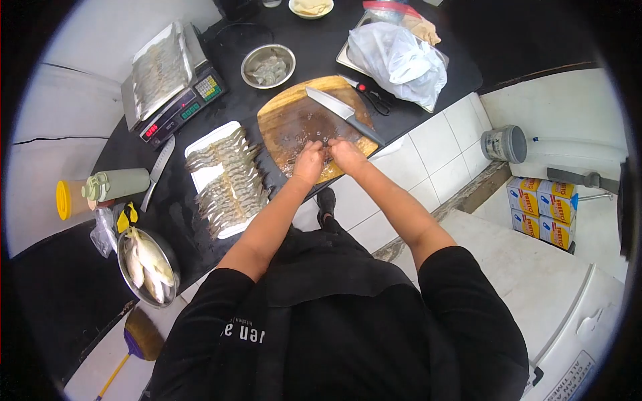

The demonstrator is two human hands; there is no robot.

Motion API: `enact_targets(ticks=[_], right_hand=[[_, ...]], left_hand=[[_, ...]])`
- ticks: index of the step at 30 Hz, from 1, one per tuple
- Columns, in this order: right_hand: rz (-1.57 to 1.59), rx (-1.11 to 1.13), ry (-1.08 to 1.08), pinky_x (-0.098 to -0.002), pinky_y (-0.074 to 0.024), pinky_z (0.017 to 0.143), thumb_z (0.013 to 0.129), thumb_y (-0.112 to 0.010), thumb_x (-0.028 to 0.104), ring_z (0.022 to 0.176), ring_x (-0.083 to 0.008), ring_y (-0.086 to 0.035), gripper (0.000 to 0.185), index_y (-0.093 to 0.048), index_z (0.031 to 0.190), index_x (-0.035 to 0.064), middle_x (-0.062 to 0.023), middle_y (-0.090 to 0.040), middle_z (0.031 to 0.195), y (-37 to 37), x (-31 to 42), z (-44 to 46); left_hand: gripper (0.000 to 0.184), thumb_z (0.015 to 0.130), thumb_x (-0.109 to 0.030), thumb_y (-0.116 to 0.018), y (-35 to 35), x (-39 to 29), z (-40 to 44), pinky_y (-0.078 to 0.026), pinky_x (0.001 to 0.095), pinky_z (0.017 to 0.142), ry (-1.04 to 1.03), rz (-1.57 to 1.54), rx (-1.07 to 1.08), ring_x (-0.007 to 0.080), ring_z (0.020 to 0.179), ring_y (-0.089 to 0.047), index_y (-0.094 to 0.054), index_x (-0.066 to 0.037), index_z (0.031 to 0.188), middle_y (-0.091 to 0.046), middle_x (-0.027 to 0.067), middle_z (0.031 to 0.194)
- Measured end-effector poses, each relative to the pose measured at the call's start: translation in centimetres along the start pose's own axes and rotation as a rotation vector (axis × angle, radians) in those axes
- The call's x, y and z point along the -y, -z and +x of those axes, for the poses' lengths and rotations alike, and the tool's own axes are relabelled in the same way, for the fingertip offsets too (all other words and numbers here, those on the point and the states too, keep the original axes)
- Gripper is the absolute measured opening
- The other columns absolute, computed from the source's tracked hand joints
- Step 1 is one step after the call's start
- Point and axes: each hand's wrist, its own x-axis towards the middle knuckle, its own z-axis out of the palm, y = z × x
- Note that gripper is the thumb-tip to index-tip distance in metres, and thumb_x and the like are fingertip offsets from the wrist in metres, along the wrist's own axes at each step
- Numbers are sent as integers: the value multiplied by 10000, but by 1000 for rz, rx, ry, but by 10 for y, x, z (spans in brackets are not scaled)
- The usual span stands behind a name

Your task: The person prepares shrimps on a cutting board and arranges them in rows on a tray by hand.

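Note:
My left hand [309,162] and my right hand [347,156] meet low over the near edge of a wooden cutting board [281,115]. Both have their fingers drawn together in a pinch; whatever is between them is too small to name. Wet bits lie on the board around the fingertips. Just beyond my right hand, a kitchen knife [332,105] rests across the board, its dark handle toward the right edge. To the left, a white tray [209,175] carries rows of raw shrimp [231,190]. Behind the board, a metal bowl [291,61] contains greyish peeled shrimp [269,70].
A digital scale [194,100] bears another tray of shrimp [160,70]. Near it lie a second knife [159,170] and a bottle [120,184]. Several fish [148,260] fill a steel bowl [172,284]. Scissors [374,99] and a plastic bag [398,57] sit at the right.

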Motion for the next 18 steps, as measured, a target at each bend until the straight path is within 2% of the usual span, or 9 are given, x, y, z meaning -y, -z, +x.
enact_targets(ticks=[4, 6, 10, 14, 16, 18], right_hand=[[2, 50, -40, -434, -521, 810, 800, -568, 106, 944, -333, -623, 127, -676, 803, 38, -147, -626, 910, 5, -1, 5], [35, 99, -179, -443, -521, 803, 813, -560, 117, 930, -342, -629, 136, -667, 803, 35, -168, -634, 907, 4, 2, 8], [28, 59, -97, -442, -524, 799, 820, -540, 99, 910, -344, -634, 134, -641, 784, 18, -173, -643, 907, -5, -1, 1], [18, 46, -141, -436, -527, 805, 824, -543, 103, 904, -345, -634, 136, -646, 795, 20, -168, -643, 905, -16, -3, 2], [15, 22, -129, -431, -530, 812, 819, -546, 90, 906, -345, -634, 126, -646, 796, 17, -163, -642, 898, -14, -1, 3], [2, 45, -116, -424, -531, 820, 811, -550, 74, 921, -340, -633, 113, -645, 797, 13, -160, -641, 893, -8, 1, 4]], left_hand=[[105, 792, -84, -606, 8, 1, 4, -516, 400, 766, -31, -39, -3, 291, 891, -566, -701, -43, 809, -562, 96, 863], [69, 737, -40, -637, 8, 0, 1, -497, 420, 722, -17, -68, 5, 322, 824, -569, -690, -24, 778, -573, 118, 836], [67, 742, -39, -630, -6, 3, -3, -497, 426, 715, -2, -64, -64, 320, 827, -562, -681, -8, 773, -560, 123, 824], [67, 747, -39, -624, -5, 3, -3, -496, 426, 716, -1, -63, -57, 322, 831, -556, -675, -3, 773, -554, 125, 825], [130, 772, -50, -593, -2, 3, -3, -513, 414, 771, -24, -21, 11, 304, 896, -560, -686, -34, 862, -570, 100, 881], [141, 744, -27, -594, -1, 0, -2, -509, 408, 778, -17, -30, 2, 300, 888, -556, -686, -32, 850, -569, 100, 880]])
